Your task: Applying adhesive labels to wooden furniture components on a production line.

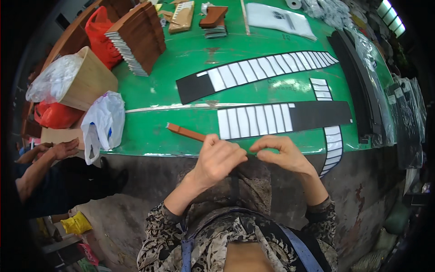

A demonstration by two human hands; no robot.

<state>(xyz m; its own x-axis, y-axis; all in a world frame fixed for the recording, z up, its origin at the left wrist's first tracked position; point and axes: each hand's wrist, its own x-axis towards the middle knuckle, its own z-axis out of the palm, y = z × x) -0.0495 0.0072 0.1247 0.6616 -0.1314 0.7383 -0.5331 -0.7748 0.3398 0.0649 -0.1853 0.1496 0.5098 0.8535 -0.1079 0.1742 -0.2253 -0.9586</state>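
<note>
My left hand is closed just over the near edge of the green table. A narrow brown strip with a pale end runs into it from the left, and the fingers cover its other end. Close by on the right, my right hand is bent with thumb and forefinger brought together in a pinch. Anything between those fingertips is too small to make out. Just beyond my hands lies a black panel with white ribbed sections. Farther back is a longer tapering black-and-white panel.
A bin, a white plastic bag and a stack of brown panels stand on the left. A curved ribbed strip overhangs the near edge. Long black pieces lie right. A co-worker's hands show far left.
</note>
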